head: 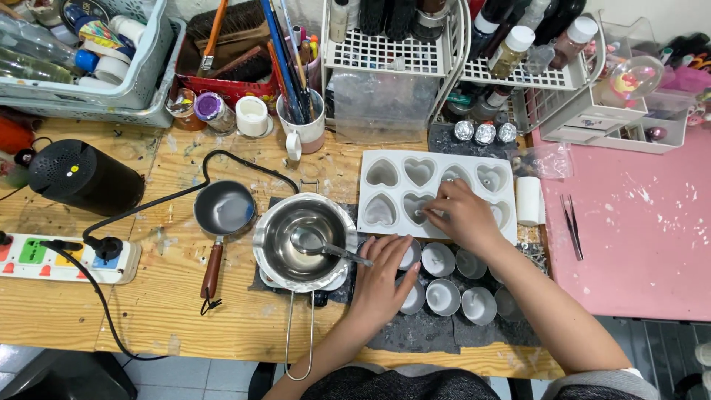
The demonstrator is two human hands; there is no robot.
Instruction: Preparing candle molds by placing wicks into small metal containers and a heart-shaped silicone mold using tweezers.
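Head view: right hand (465,216) rests on the white heart mould (385,194), fingertips pinched together on a small wick in a lower cavity. Left hand (381,281) lies flat, fingers spread, on the grey cups (443,296) beside the pot (304,241).

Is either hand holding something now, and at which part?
The right hand pinches something tiny at the heart mould; what it is cannot be told. The left hand holds nothing and rests flat on small cups.

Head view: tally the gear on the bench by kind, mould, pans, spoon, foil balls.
Heart mould tray: 1
Steel pot: 1
Spoon: 1
Small saucepan: 1
Foil balls: 3
Total: 7
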